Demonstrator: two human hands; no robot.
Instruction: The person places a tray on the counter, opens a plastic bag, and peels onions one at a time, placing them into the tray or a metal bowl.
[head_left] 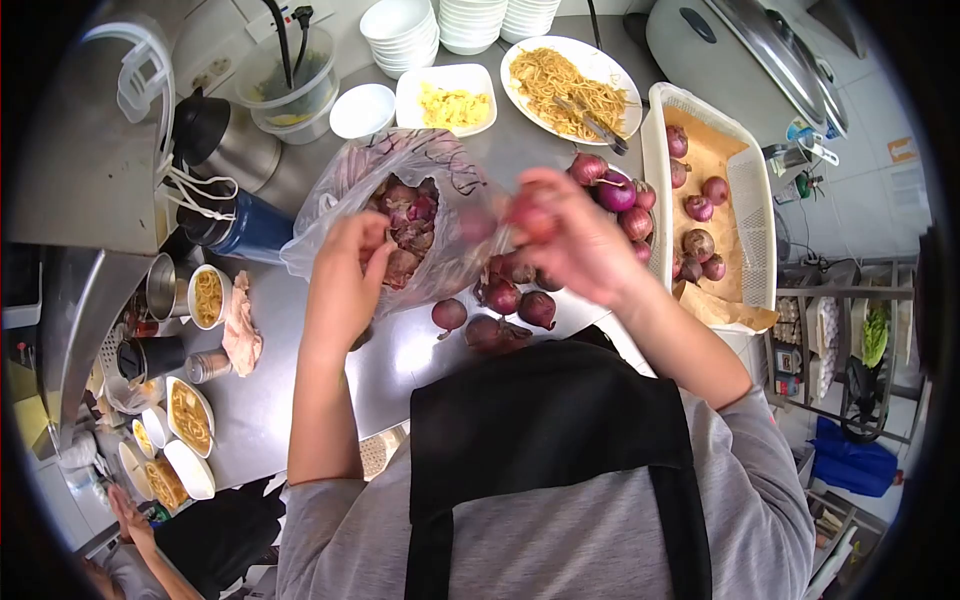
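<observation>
A clear plastic bag (455,262) lies on the steel counter, its mouth turned up and filled with red onion skins (408,215). My left hand (345,268) is at the bag's left rim, fingers bent over the opening, thumb and forefinger apart. On the bag's right side, my right hand (585,240) is smeared by motion and grips a red onion (534,212). Several loose red onions (502,296) rest on the counter below the bag. More red onions (616,193) are heaped just beyond my right hand.
At right, a white basket (657,130) lined with brown paper holds several onions. Noodles fill a plate (625,75) at the back, beside a yellow-food dish (405,95) and stacked bowls (400,35). Left stand a blue flask (255,230) and noodle dishes. A co-worker's hand (125,515) shows lower left.
</observation>
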